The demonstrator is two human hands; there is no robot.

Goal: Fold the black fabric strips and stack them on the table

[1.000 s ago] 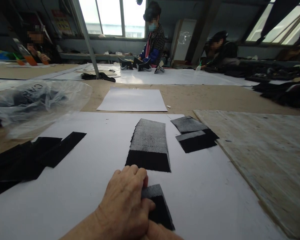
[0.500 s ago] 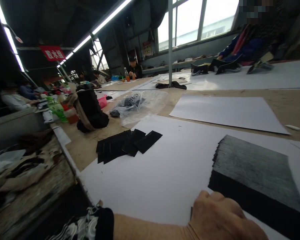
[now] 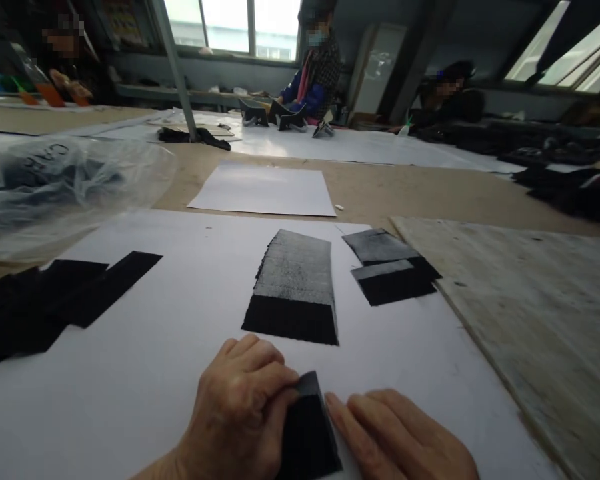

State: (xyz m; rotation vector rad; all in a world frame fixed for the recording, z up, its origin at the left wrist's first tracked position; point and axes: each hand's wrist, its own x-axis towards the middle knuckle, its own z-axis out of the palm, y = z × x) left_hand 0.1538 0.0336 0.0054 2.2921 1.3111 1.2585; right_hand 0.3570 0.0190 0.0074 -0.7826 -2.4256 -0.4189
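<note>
Head view: left hand curls its fingers over the left edge of a small black piece, thumb and fingertips pinching it at the upper corner. Right hand lies flat with fingers together, fingertips touching the piece's right edge. The piece is dark, roughly rectangular, with a greyer band along its top edge; it rests on the white sheet at the near edge of the table, between both hands. Just beyond it lies a fanned stack of similar pieces, grey above and black at the near end. Two more pieces overlap to the right of the stack. Black strips lie well apart at far left. A clear plastic bag sits behind the strips.
</note>
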